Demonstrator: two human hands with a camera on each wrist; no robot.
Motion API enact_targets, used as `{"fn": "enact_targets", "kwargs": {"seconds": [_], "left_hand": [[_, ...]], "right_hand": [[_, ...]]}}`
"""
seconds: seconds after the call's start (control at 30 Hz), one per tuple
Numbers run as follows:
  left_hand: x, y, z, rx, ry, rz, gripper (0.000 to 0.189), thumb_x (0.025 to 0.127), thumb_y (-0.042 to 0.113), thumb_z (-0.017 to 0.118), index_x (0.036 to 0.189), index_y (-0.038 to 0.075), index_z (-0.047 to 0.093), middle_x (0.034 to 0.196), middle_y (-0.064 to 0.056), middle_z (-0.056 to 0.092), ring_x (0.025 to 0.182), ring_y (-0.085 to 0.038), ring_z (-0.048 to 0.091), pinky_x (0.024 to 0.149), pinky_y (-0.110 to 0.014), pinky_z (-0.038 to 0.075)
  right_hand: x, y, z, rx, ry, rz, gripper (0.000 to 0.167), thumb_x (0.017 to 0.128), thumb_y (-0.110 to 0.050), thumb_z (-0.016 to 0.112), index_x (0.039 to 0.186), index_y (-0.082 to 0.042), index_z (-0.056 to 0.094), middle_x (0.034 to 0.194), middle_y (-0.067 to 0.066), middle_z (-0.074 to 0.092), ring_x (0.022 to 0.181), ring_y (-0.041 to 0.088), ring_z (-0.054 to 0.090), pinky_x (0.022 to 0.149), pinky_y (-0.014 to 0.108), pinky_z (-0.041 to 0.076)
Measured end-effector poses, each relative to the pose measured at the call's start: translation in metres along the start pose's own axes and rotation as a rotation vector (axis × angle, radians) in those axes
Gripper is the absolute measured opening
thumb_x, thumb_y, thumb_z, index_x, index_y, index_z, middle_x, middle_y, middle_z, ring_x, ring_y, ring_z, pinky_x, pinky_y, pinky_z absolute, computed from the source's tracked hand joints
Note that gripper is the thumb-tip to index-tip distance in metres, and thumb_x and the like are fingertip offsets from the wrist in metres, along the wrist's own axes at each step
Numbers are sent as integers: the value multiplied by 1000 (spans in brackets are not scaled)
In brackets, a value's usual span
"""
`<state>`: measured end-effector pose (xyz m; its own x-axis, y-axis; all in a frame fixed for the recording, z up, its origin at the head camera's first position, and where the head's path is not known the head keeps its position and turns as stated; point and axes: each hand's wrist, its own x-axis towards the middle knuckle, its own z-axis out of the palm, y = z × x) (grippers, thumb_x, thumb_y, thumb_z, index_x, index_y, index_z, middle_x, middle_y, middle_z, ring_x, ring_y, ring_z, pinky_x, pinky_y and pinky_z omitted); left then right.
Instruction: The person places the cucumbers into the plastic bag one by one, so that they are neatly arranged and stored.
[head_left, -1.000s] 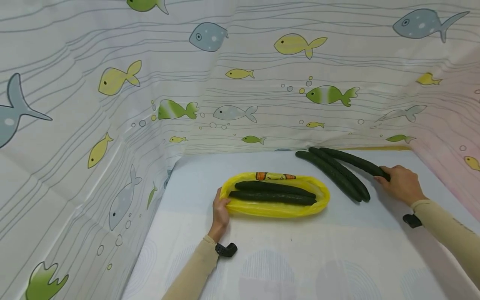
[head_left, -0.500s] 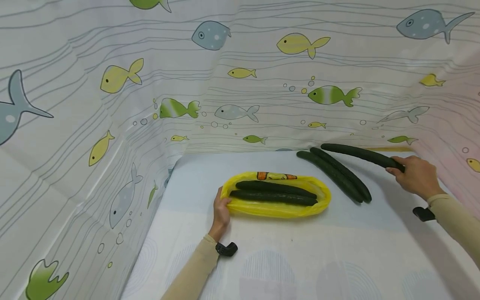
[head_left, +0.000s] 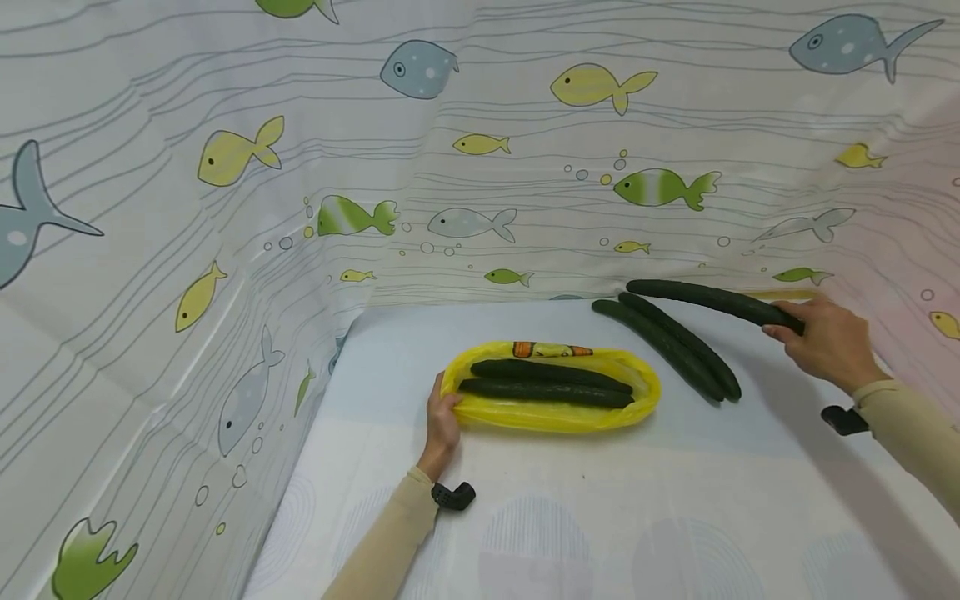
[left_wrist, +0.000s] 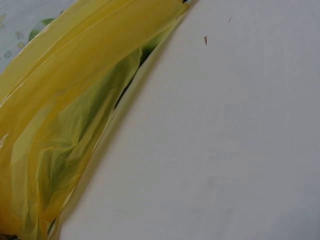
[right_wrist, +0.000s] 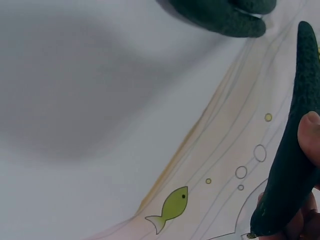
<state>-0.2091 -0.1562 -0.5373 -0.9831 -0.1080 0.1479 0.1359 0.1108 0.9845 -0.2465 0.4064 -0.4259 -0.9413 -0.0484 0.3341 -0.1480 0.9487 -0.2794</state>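
A long dark green cucumber (head_left: 705, 297) is held up off the table by my right hand (head_left: 828, 342), which grips its right end. In the right wrist view the thumb lies across the cucumber (right_wrist: 295, 140). My left hand (head_left: 441, 425) pinches the left end of a yellow plastic bag (head_left: 555, 419), its mouth spread wide. Inside the bag, one cucumber (head_left: 551, 375) and another cucumber (head_left: 545, 392) lie side by side. The left wrist view shows the bag's side (left_wrist: 75, 100) on the table; the left hand is out of that view.
Two more cucumbers (head_left: 667, 346) lie together on the white table (head_left: 525, 492), right of the bag. A fish-printed sheet (head_left: 525, 183) hangs along the back and sides.
My right hand has lifted a cucumber off the table beside the other two, moving it up and to the right, then slightly left. The left hand and the bag have stayed in place.
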Motion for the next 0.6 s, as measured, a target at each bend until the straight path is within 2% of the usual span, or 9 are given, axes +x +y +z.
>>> {"fn": "enact_targets", "kwargs": {"seconds": [0.27, 0.6], "left_hand": [[0, 0, 0, -17, -4, -3, 62, 93, 0, 36, 154, 0, 46, 154, -21, 53, 139, -35, 48, 124, -53, 31], [0, 1, 1, -22, -14, -18, 62, 94, 2, 36, 155, 1, 45, 154, -21, 52, 137, -35, 49, 124, -54, 29]], "right_hand": [[0, -13, 3, 15, 29, -24, 51, 99, -27, 71, 138, 5, 64, 122, 40, 64, 109, 59, 58, 73, 66, 42], [-1, -39, 6, 90, 24, -41, 47, 99, -22, 72, 138, 4, 65, 116, 37, 67, 97, 52, 61, 70, 54, 40]]}}
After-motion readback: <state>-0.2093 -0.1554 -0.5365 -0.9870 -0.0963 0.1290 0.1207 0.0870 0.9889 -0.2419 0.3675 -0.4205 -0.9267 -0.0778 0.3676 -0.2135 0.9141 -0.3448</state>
